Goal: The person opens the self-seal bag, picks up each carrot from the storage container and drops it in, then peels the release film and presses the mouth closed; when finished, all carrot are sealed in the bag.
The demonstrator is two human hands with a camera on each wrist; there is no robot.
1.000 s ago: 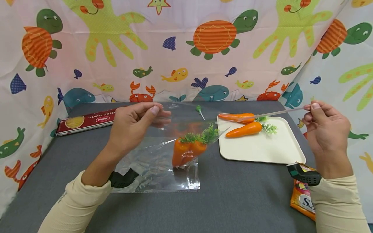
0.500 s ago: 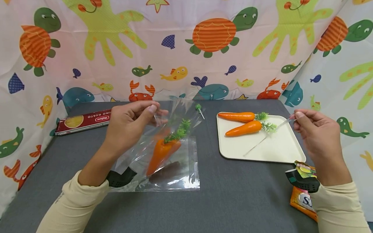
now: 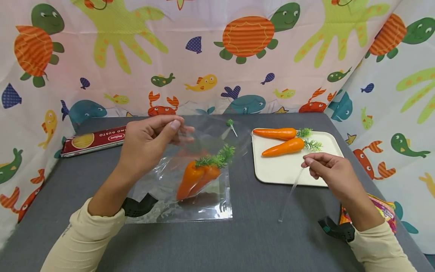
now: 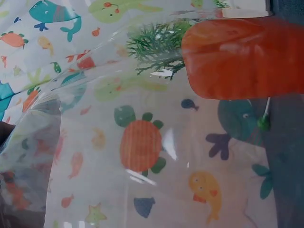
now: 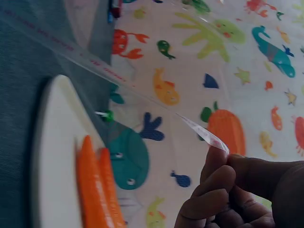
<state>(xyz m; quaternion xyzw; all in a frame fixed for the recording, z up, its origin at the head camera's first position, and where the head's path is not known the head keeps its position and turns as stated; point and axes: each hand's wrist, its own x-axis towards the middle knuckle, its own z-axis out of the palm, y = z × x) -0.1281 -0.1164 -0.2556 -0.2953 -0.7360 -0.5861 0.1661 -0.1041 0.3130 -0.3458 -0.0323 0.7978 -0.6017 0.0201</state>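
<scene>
A clear plastic bag (image 3: 190,189) lies on the grey table with toy carrots (image 3: 198,175) inside, their green tops toward the bag's mouth. My left hand (image 3: 154,139) pinches the bag's upper edge and lifts it; the left wrist view looks through the plastic at a carrot (image 4: 242,57). My right hand (image 3: 327,172) pinches a thin clear strip (image 3: 290,190) that hangs down to the table just in front of the cream tray (image 3: 299,173). The strip (image 5: 118,76) shows in the right wrist view. Two toy carrots (image 3: 280,141) lie on the tray.
A red pasta box (image 3: 93,139) lies at the back left. A small green pin (image 3: 232,125) sits behind the bag. A colourful packet (image 3: 382,211) lies at the right edge. Printed sea-animal cloth walls the table on three sides.
My right hand has come down and left with the strip, from high at the right to just above the tray's front edge. The bag has sagged and the carrots inside shifted.
</scene>
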